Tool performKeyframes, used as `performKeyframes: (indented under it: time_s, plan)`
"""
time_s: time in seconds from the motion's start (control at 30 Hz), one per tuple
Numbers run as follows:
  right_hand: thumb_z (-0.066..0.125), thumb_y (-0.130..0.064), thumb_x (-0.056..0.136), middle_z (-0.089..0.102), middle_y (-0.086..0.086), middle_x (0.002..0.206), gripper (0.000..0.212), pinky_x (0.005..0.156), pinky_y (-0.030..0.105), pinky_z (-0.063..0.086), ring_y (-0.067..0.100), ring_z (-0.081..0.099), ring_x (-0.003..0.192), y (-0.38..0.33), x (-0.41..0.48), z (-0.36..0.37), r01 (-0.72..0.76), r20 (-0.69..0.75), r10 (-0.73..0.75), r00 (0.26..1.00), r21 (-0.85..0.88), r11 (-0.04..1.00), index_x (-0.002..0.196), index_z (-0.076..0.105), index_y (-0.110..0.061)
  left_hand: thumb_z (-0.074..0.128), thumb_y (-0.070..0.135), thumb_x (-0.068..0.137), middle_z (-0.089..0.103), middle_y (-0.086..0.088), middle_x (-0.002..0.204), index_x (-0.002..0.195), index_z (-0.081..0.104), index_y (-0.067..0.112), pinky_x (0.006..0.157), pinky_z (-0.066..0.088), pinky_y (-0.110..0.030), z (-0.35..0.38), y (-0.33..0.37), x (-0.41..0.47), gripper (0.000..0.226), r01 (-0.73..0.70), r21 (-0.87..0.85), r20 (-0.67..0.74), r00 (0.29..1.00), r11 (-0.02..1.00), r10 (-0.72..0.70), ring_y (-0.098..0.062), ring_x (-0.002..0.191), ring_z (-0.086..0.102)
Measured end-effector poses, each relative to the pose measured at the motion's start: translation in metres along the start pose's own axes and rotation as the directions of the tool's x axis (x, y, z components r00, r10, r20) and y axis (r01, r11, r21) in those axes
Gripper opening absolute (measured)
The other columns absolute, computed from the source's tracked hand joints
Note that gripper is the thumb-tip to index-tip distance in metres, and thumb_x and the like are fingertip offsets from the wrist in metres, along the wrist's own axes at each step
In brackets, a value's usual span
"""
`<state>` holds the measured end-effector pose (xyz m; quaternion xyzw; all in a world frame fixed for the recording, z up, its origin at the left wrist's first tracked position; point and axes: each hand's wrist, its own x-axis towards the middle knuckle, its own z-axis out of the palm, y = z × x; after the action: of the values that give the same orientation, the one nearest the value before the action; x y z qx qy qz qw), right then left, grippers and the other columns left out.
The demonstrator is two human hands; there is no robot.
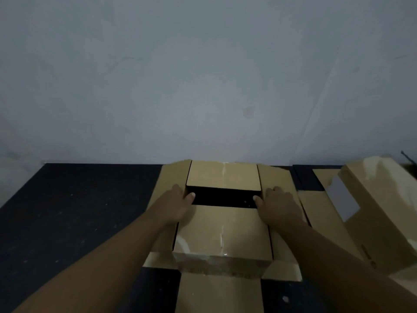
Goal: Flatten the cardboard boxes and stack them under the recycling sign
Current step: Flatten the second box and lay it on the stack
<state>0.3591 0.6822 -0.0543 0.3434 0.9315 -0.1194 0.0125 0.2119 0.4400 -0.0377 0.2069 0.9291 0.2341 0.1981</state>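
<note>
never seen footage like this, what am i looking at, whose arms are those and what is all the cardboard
There is no machine: this is one picture from a camera worn on a person's head, looking down at their bare arms. The left hand and right hand rest on an opened cardboard box lying on the dark surface, thumbs at the edge of the dark gap between its flaps. Whether the fingers grip or only press is hard to tell. Other cardboard lies to the right.
</note>
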Motion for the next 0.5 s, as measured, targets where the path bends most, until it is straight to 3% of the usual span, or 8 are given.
performKeyframes:
  time_s: [0.07,0.13,0.23,0.27,0.43,0.5]
  plan:
    - [0.044,-0.051,0.1,0.062,0.008,0.106,0.043,0.081,0.039,0.052,0.024,0.057,0.092,0.002,-0.001,0.013,-0.076,0.026,0.072,0.997,0.218,0.973,0.11,0.061,-0.013,0.043,0.05,0.1,0.058,-0.009,0.126,0.13,0.044,0.012,0.083,0.047,-0.037,0.015,-0.002,-0.001,0.048,0.029,-0.162,-0.022,0.999,0.986,-0.033,-0.028,0.109,0.058]
    - [0.05,-0.041,0.1,0.068,0.009,0.105,0.034,0.083,0.038,0.053,0.025,0.062,0.093,0.002,-0.001,0.021,-0.117,0.047,0.108,0.993,0.348,0.93,0.109,0.066,-0.012,0.049,0.041,0.1,0.058,-0.007,0.125,0.134,0.044,0.011,0.085,0.046,-0.036,0.023,-0.003,0.0,0.046,0.052,-0.24,-0.07,0.995,0.969,-0.071,-0.03,0.111,0.059]
    - [0.056,-0.033,0.099,0.067,0.004,0.094,0.031,0.079,0.033,0.052,0.021,0.062,0.087,0.0,-0.003,0.023,-0.152,0.073,0.134,0.988,0.433,0.889,0.112,0.072,-0.01,0.056,0.023,0.096,0.066,-0.007,0.096,0.1,0.065,0.01,0.074,0.051,-0.035,0.027,-0.018,0.01,0.016,0.092,-0.312,-0.15,0.978,0.946,-0.145,-0.029,0.092,0.064]
    - [0.058,-0.033,0.098,0.066,0.002,0.09,0.03,0.08,0.035,0.054,0.019,0.062,0.085,-0.002,-0.005,0.025,-0.158,0.094,0.129,0.987,0.461,0.873,0.111,0.072,-0.01,0.056,0.018,0.096,0.067,-0.008,0.087,0.089,0.069,0.01,0.07,0.049,-0.034,0.025,-0.023,0.011,0.016,0.094,-0.343,-0.158,0.975,0.935,-0.156,-0.029,0.086,0.065]
    - [0.064,-0.028,0.095,0.058,-0.003,0.086,0.03,0.084,0.046,0.059,0.023,0.065,0.09,-0.018,-0.019,0.03,-0.211,0.202,0.116,0.973,0.551,0.807,0.119,0.06,-0.009,0.052,0.012,0.098,0.07,-0.008,0.092,0.098,0.074,0.009,0.083,0.054,-0.042,0.01,-0.043,0.018,0.023,0.042,-0.32,-0.133,0.987,0.946,-0.089,-0.024,0.087,0.066]
    - [0.064,-0.031,0.095,0.063,0.002,0.091,0.033,0.082,0.044,0.059,0.022,0.067,0.088,-0.025,-0.02,0.031,-0.19,0.224,0.089,0.971,0.488,0.852,0.116,0.056,-0.008,0.051,0.014,0.099,0.068,-0.001,0.095,0.098,0.071,0.017,0.08,0.053,-0.038,0.004,-0.048,0.02,0.02,0.001,-0.283,-0.159,0.986,0.959,-0.048,-0.017,0.088,0.063]
